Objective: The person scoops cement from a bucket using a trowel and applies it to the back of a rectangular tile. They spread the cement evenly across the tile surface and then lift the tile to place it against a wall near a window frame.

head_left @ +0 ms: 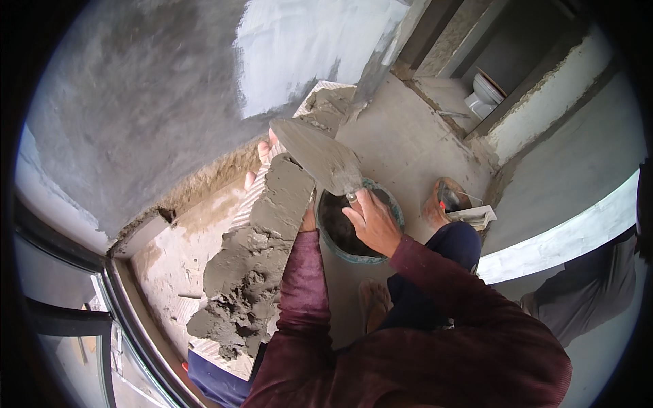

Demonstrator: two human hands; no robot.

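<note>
A long strip of tile (250,204) with a ribbed pale back lies slanted in front of me, most of it under thick grey mortar (280,197). My left hand (309,219) is closed around the strip from below; its fingertips show past the far edge and its palm is hidden. In my right hand (375,223) is the handle of a pointed trowel (314,153). The mortar-smeared blade reaches across the strip, over its upper part. Lumpy, rough mortar covers the strip's near end, while the middle is smoother. Below my right hand stands a round bucket (400,211) with dark contents.
A second bucket (435,204) holds tools, with a pale flat-topped object (474,216) beside it. The unfinished wall (163,88) rises at left, with a framed glass door (64,326) nearer. A toilet (484,95) stands in the far room. Grey trousers (592,292) show at right.
</note>
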